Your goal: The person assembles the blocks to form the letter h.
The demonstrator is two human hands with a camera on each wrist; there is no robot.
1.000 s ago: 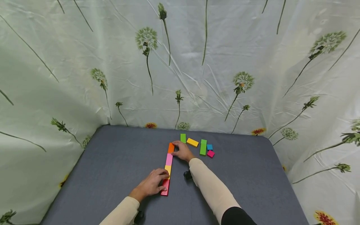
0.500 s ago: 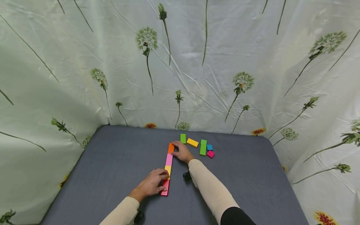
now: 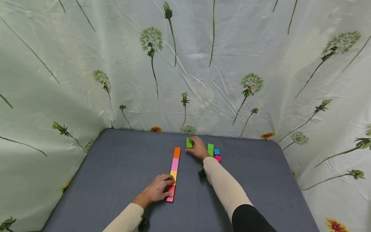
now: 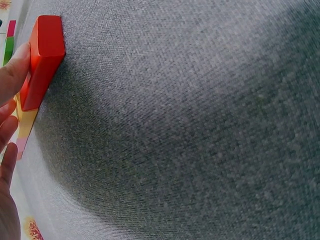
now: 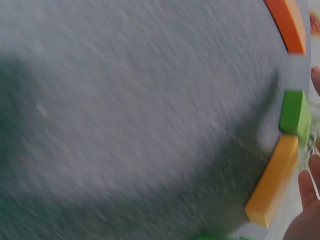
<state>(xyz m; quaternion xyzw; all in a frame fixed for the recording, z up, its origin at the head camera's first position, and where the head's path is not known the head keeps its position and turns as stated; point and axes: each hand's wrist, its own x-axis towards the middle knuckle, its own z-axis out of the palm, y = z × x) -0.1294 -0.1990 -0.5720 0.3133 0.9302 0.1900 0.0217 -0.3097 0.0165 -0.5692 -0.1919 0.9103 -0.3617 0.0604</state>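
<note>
Both wrist views crop their hands: left hand loose-fingered, touching the red block; right hand, fingers parted at the green block, contact unclear.

The red block at the near end is smooth with a soft gloss, and the far-right green block and yellow block look smooth and evenly coloured, whether wood or plastic cannot be told. Beneath them spreads a matt grey cloth with a visible, slightly rough weave. The far floral sheet is thin, creased and faintly shiny, while the cream right sleeve looks like smooth, matt fabric.
</note>
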